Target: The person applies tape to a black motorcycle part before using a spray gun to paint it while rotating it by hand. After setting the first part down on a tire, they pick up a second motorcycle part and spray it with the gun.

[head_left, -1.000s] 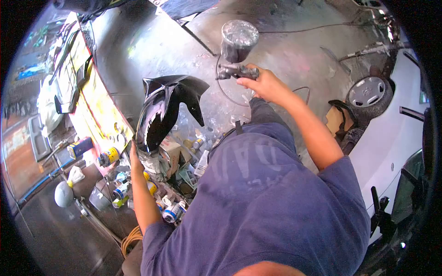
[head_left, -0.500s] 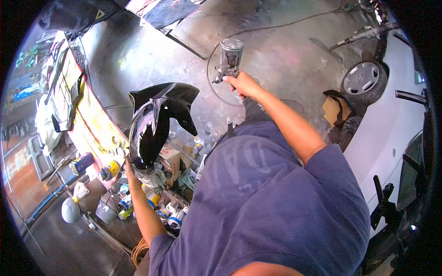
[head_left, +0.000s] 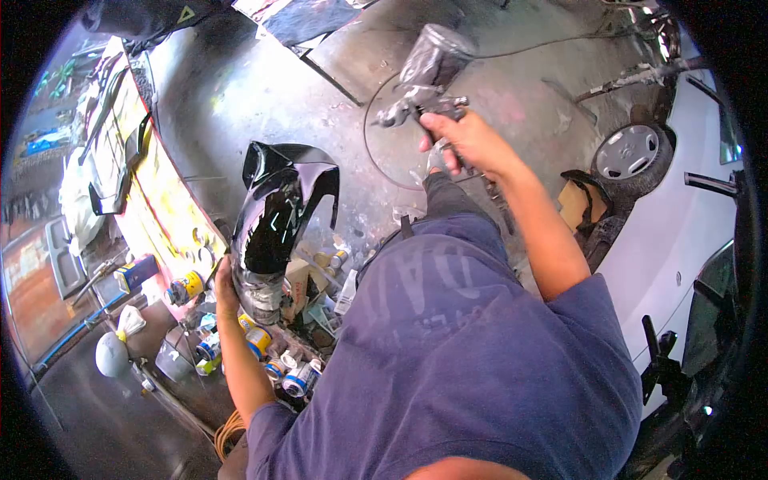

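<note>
My right hand grips a spray gun with a metal paint cup on top, held out over the floor with its nozzle toward the left. My left hand is at the lower left edge of a glossy black curved fairing panel; its fingers are partly hidden there and seem to hold that edge. The panel stands upright, its lower end over a wrapped, paint-stained support. Bright reflections show on the panel's surface.
Several paint cans and a cardboard box crowd the area below the panel. A paint-spattered yellow board leans at left. On the right are a white car and its wheel. A hose curves across the floor.
The spray gun has come up and closer to the camera, and its cup now tilts right. The black panel has turned, showing more of its broad face. My left hand stays at its edge.
</note>
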The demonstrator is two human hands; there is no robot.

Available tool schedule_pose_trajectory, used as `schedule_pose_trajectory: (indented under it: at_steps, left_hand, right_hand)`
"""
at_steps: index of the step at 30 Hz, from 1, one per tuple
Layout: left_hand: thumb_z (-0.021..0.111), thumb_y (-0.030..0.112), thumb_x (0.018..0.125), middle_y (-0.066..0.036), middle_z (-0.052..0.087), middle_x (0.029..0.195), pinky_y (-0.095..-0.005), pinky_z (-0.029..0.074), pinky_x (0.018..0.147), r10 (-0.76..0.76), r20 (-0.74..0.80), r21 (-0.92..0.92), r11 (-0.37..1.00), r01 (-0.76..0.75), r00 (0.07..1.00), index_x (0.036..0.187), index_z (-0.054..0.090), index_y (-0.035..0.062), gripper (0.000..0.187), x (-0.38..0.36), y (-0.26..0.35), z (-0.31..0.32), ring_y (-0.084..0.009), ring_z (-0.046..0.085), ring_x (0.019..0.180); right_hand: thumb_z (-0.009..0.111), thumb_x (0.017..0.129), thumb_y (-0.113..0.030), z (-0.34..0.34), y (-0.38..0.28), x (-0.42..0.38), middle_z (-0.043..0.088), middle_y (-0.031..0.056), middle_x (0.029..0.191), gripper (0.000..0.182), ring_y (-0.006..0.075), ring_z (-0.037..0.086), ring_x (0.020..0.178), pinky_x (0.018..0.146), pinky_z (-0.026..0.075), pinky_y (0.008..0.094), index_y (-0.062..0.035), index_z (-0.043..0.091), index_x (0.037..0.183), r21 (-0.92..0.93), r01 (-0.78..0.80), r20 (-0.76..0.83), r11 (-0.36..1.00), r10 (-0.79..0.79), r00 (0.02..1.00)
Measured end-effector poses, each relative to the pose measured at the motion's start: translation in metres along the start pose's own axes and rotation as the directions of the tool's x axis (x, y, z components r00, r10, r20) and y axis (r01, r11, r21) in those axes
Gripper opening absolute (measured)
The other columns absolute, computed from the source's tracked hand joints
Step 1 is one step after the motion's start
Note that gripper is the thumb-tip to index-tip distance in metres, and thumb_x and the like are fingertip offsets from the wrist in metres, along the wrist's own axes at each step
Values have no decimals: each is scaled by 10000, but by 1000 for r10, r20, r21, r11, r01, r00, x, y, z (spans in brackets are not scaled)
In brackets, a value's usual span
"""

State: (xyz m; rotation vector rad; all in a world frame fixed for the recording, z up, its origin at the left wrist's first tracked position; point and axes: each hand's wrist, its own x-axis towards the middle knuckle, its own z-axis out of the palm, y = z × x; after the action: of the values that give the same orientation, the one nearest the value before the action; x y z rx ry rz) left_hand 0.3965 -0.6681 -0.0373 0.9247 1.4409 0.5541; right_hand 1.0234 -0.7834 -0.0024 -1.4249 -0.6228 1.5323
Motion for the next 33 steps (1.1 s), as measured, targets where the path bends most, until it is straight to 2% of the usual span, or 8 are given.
schedule_pose_trajectory:
  at_steps: [2, 5, 9, 11, 16, 25, 28, 33]
  left_hand:
    - [545, 355, 946, -104, 543, 1367, -334, 331, 1092, 18, -39, 129, 992, -13, 999, 1399, 476, -18, 591, 0, 7, 3, -211, 490, 1256]
    - [586, 280, 898, -106, 535, 1324, -316, 329, 1082, 22, 376, 508, 831, -226, 926, 1357, 469, -25, 562, -27, 60, 52, -211, 475, 1239]
    - [675, 116, 835, -141, 540, 1307, -325, 315, 1099, -113, 274, 755, 640, -141, 955, 1328, 444, -57, 572, -60, 104, 117, -225, 463, 1251]
    - [725, 124, 832, -186, 525, 1328, -359, 340, 1094, -56, 294, 813, 539, -219, 954, 1328, 430, -64, 606, -49, 74, 99, -274, 470, 1270]
    - [722, 89, 779, -196, 513, 1132, -387, 379, 1026, -3, 236, 887, 408, -214, 972, 1234, 481, -4, 524, -43, 34, 79, -357, 507, 1136]
    - [723, 46, 705, -125, 501, 1024, -341, 401, 970, -35, 189, 813, 566, -137, 981, 1078, 538, 11, 418, -58, 56, 84, -277, 514, 1036]
    - [738, 49, 687, -109, 497, 1003, -339, 411, 945, -61, 169, 823, 558, -107, 984, 1048, 535, 19, 415, -65, 62, 80, -270, 517, 1006]
    - [747, 55, 683, -108, 491, 996, -339, 417, 928, -27, 190, 846, 511, -150, 981, 1036, 534, 18, 414, -78, 67, 81, -266, 516, 999]
  right_hand:
    - [624, 963, -392, -10, 1, 3, 676, 54, 833, 347, 81, 489, 445, 391, 408, 254, -46, 610, 983, -72, 14, -73, 997, -19, 997]
    - [619, 964, -401, -20, 9, 7, 679, 56, 848, 359, 80, 496, 459, 394, 412, 255, -44, 612, 1001, -142, 1, -134, 990, -20, 991]
    - [646, 932, -439, -27, 25, 19, 659, 41, 747, 411, 91, 522, 451, 402, 428, 268, -29, 654, 912, -281, -98, -194, 955, 44, 980]
    - [669, 911, -444, -20, 17, 13, 648, 28, 730, 431, 103, 532, 441, 407, 449, 281, -14, 656, 895, -309, -131, -184, 942, 76, 980]
    - [694, 900, -437, -10, 30, 26, 667, 11, 810, 412, 100, 528, 447, 408, 438, 272, -46, 648, 1024, -251, -90, -78, 964, 73, 994]
    - [717, 856, -515, -11, 3, 45, 662, 11, 751, 493, 103, 518, 477, 435, 439, 279, -49, 640, 998, -393, 158, 306, 906, -33, 952]
    - [727, 837, -538, -9, 3, 62, 652, 8, 723, 521, 109, 517, 474, 439, 442, 279, -56, 628, 1007, -441, 131, 312, 888, 15, 950]
    - [706, 851, -544, -7, 21, 112, 637, 23, 720, 517, 133, 533, 477, 451, 461, 293, -67, 618, 1029, -418, 197, 210, 887, -116, 971]
